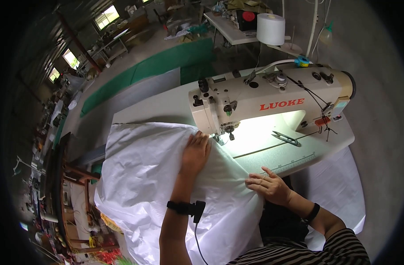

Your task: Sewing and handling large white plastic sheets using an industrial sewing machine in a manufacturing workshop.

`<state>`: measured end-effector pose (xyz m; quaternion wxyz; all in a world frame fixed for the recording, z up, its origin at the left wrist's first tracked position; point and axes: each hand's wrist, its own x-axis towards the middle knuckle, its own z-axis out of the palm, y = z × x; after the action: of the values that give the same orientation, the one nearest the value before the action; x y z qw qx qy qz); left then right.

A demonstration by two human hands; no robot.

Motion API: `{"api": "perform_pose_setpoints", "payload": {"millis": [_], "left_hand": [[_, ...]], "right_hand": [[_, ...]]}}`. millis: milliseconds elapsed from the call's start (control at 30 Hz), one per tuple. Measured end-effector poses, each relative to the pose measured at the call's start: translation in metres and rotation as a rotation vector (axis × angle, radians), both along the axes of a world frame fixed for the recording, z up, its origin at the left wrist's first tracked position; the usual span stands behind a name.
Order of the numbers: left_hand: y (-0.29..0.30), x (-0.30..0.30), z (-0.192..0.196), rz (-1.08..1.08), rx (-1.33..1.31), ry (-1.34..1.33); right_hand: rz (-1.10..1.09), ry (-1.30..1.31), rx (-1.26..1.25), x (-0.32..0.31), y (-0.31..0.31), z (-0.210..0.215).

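A large sheet of white woven fabric lies across the white sewing table and hangs over its near edge. My left hand rests flat on the fabric, fingers reaching toward the needle foot of the cream industrial sewing machine. My right hand pinches the fabric's right edge near the table's front, fingers bent. A black band with a cable sits on my left wrist. The machine's lamp lights the bed under the needle.
Small thread snips lie on the machine bed to the right of the needle. A big white thread cone stands behind the machine. Green fabric stretches over the floor at the back. Wooden furniture stands at the left.
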<state>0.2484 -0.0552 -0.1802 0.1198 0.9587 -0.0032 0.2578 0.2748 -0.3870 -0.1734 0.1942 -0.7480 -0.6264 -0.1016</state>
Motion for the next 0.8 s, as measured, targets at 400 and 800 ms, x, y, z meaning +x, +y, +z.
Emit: {"api": "perform_pose_setpoints", "payload": {"millis": [400, 800], "left_hand": [[0.016, 0.026, -0.013, -0.01, 0.101, 0.141], [-0.045, -0.053, 0.033, 0.433, 0.073, 0.391]], "right_hand": [[-0.108, 0.018, 0.042, 0.0, 0.004, 0.0], [0.051, 0.017, 0.071, -0.024, 0.013, -0.004]]}}
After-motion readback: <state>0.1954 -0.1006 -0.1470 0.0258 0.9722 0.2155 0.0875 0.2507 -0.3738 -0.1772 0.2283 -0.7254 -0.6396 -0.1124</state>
